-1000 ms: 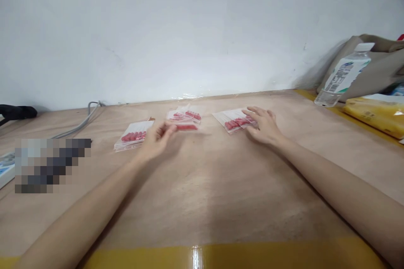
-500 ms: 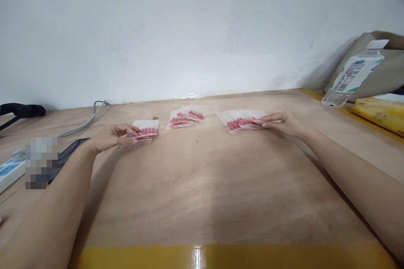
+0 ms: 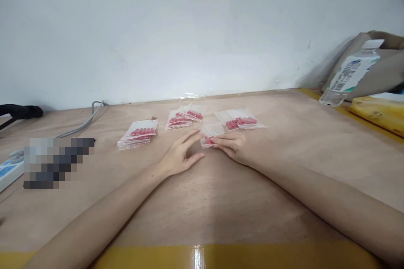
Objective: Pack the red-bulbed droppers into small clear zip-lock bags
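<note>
My right hand (image 3: 235, 147) pinches a small clear zip bag (image 3: 208, 135) with red capsule-like pieces in it, low over the middle of the table. Close to that bag's left edge, my left hand (image 3: 183, 153) is open, thumb and fingers apart, holding nothing. On the left lies a stack of similar bags (image 3: 139, 133), also with red pieces inside. Another overlapping group of bags (image 3: 184, 117) rests behind my left hand. Just beyond my right hand, more bags (image 3: 240, 119) lie fanned out on the table.
The wooden table (image 3: 176, 214) meets a white wall (image 3: 189, 29). At the right stand a plastic bottle (image 3: 352, 73), a grey-brown bag (image 3: 386, 67) and a yellow package (image 3: 378, 111). On the left are a grey cable (image 3: 86, 124), a power strip (image 3: 11, 172) and a black object (image 3: 22, 111).
My left hand has let go of the left stack and moved right to the middle. My right hand has drawn one bag from the right group leftward and nearer to me.
</note>
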`<action>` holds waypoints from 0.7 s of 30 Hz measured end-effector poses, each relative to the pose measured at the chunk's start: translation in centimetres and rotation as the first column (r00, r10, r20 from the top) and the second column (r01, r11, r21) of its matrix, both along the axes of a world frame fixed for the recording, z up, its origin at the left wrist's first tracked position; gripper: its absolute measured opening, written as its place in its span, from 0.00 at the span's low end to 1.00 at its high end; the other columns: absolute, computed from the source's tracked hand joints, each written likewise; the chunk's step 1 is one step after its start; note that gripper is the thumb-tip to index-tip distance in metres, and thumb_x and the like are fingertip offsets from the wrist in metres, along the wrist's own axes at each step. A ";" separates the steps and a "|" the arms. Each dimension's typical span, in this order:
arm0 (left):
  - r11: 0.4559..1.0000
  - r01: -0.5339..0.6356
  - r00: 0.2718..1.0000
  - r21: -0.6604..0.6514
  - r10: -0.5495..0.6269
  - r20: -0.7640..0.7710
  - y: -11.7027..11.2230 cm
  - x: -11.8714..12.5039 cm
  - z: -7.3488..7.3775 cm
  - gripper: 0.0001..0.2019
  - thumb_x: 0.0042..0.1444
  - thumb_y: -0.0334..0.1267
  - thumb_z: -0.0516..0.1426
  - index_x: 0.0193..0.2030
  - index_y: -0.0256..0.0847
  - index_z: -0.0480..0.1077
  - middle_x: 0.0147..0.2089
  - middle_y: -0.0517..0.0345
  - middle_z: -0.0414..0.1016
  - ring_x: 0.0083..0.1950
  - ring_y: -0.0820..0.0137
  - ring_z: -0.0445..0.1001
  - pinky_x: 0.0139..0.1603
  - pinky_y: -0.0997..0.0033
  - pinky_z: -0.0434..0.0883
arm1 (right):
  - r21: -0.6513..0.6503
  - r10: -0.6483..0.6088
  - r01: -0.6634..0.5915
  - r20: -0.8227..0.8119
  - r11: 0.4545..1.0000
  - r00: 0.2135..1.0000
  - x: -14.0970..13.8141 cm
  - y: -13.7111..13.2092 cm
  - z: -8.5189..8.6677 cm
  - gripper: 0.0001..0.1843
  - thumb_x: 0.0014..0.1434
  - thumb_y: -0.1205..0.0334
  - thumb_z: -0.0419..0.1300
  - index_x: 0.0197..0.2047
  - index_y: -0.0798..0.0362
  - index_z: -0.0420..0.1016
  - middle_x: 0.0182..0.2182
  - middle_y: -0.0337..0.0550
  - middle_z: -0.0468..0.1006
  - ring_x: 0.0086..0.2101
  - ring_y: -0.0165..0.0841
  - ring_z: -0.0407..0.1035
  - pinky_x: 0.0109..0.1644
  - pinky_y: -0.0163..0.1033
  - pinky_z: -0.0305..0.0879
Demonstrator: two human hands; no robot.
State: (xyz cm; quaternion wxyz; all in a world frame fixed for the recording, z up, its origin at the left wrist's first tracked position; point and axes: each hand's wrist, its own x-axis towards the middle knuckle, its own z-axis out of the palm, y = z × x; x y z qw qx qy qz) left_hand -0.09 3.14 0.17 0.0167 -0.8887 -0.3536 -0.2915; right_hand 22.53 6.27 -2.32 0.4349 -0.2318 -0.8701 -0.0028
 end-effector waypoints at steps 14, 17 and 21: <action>1.000 -0.002 1.000 -0.001 0.002 -0.007 1.3 0.8 -1.3 0.07 0.55 0.32 0.52 0.39 0.39 0.69 0.47 0.52 0.72 0.42 0.66 0.75 0.42 0.66 0.73 | 0.230 -0.133 0.083 0.213 0.970 0.968 3.6 0.3 0.0 0.08 0.58 0.65 0.54 0.32 0.51 0.74 0.29 0.42 0.77 0.34 0.33 0.68 0.40 0.41 0.59; 0.998 0.047 0.999 0.037 -0.047 0.005 0.7 1.3 -1.2 0.13 0.55 0.34 0.54 0.48 0.39 0.66 0.50 0.49 0.70 0.48 0.65 0.72 0.49 0.64 0.71 | 0.313 -0.177 0.093 0.252 0.945 0.951 3.2 0.1 0.1 0.10 0.59 0.66 0.53 0.32 0.52 0.74 0.28 0.42 0.76 0.33 0.33 0.67 0.41 0.42 0.58; 0.977 0.176 0.984 0.123 -0.173 -0.034 0.5 2.8 -1.2 0.10 0.57 0.35 0.53 0.46 0.40 0.68 0.47 0.51 0.72 0.49 0.66 0.71 0.50 0.65 0.70 | 0.373 -0.187 0.060 0.312 0.926 0.931 2.7 -0.2 0.3 0.13 0.61 0.68 0.49 0.32 0.51 0.74 0.27 0.41 0.76 0.31 0.31 0.65 0.40 0.42 0.56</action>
